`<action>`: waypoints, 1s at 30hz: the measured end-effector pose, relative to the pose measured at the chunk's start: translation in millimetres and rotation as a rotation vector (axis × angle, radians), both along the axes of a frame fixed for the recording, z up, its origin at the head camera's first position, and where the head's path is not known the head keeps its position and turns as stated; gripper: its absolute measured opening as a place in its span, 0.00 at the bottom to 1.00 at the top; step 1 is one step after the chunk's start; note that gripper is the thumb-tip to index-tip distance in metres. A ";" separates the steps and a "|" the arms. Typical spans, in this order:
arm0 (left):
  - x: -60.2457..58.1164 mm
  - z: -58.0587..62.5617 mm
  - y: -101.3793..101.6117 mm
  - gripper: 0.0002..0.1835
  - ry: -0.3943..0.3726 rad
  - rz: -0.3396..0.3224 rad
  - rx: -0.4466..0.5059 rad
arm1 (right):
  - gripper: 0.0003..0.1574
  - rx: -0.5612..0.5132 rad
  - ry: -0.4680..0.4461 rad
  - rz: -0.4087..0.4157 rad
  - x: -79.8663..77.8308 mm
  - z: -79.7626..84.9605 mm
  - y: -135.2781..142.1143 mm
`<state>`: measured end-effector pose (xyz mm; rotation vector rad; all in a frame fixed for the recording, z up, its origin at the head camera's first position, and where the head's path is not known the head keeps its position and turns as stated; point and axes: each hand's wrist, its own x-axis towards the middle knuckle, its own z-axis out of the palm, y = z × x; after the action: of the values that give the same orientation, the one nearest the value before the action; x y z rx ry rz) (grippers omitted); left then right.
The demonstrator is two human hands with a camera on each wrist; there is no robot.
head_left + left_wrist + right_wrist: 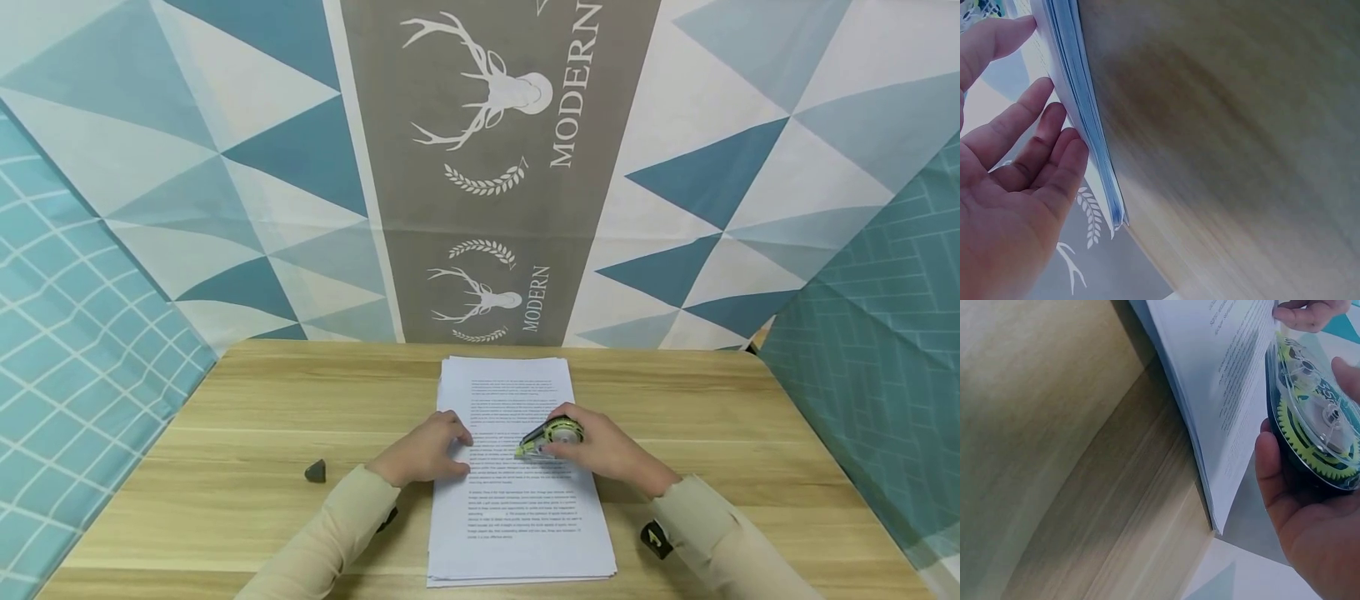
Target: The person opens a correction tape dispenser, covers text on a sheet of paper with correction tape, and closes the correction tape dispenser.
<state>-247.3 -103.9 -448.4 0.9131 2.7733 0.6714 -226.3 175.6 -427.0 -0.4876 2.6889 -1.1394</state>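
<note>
A stack of printed paper (525,508) lies on the wooden table, its top sheet covered in lines of text. In my right hand (603,450) I grip a correction tape dispenser (562,431), its clear case showing green toothed wheels (1310,437) in the right wrist view. The dispenser's tip is at the text near the middle of the page. My left hand (427,450) rests at the left edge of the stack, thumb and fingers spread apart. The left wrist view shows those fingertips (1072,147) against the paper, with nothing held.
A small dark grey wedge-shaped object (316,472) lies on the table (225,450) left of the left forearm. Behind the table hangs a patterned cloth (480,208) with deer heads and triangles. Blue tiled-pattern cloths (67,275) flank the sides.
</note>
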 end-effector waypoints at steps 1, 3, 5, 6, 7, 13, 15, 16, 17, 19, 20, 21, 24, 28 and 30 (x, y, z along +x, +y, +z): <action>-0.2 -0.4 -0.5 0.18 0.007 -0.003 0.002 | 0.17 -0.003 0.005 0.000 -0.7 -0.1 -0.6; -0.1 -0.6 -1.1 0.18 0.030 -0.014 0.005 | 0.17 -0.005 0.010 -0.001 -2.2 -0.5 -2.0; 0.4 -0.3 -1.4 0.17 0.032 -0.019 0.011 | 0.16 0.003 0.012 -0.003 -3.2 -1.2 -3.2; 0.6 -0.3 -1.4 0.17 0.036 -0.024 0.014 | 0.16 0.008 0.014 -0.002 -3.7 -1.7 -3.9; 0.7 -0.3 -1.1 0.17 0.035 -0.024 0.014 | 0.16 0.009 0.016 0.000 -3.9 -1.9 -4.5; -1.0 0.4 0.7 0.17 0.000 -0.017 0.000 | 0.16 0.008 0.048 0.045 -4.5 -3.4 -7.6; -1.8 0.9 1.0 0.17 -0.004 -0.026 -0.014 | 0.15 0.013 0.061 0.055 -4.9 -3.9 -8.2; -2.5 1.2 1.4 0.18 -0.003 -0.032 -0.023 | 0.15 0.018 0.067 0.058 -5.2 -4.1 -8.3; -3.1 1.7 1.8 0.18 -0.002 -0.039 -0.033 | 0.15 0.025 0.071 0.057 -5.1 -4.2 -8.4; -4.2 3.0 2.5 0.18 -0.001 -0.053 -0.054 | 0.15 0.029 0.069 0.047 -5.1 -4.0 -8.4; -4.7 3.7 2.8 0.18 0.000 -0.060 -0.064 | 0.15 0.028 0.068 0.043 -5.2 -4.2 -8.2; -5.3 4.1 3.1 0.18 0.003 -0.065 -0.073 | 0.15 0.028 0.066 0.039 -5.1 -4.0 -8.1; -6.0 5.8 3.7 0.18 -0.004 -0.067 -0.088 | 0.15 0.024 0.066 0.038 -4.8 -4.0 -6.7; -6.0 7.6 3.8 0.18 -0.013 -0.060 -0.097 | 0.15 0.024 0.078 0.046 -4.4 -5.1 -3.9; -5.7 8.1 3.1 0.17 -0.012 -0.060 -0.101 | 0.15 0.023 0.076 0.045 -4.3 -5.6 -2.6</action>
<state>-252.9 -100.8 -440.4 0.9642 2.7290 0.5211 -230.6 173.0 -432.5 -0.5958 2.7369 -1.0979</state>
